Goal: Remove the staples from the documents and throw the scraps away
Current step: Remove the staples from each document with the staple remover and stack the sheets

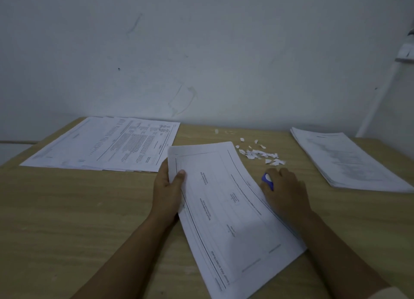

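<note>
A printed document (226,207) lies slanted on the wooden table (67,209) in front of me. My left hand (167,193) grips its left edge, thumb on top of the page. Just past the document's right edge, my right hand (283,191) is curled round a blue and white staple remover (267,181). Small torn paper scraps (261,155) lie scattered on the table beyond my right hand.
A spread of printed sheets (105,144) covers the far left of the table. A thick stack of papers (349,160) sits at the far right. A pale wall (201,52) runs directly behind the table.
</note>
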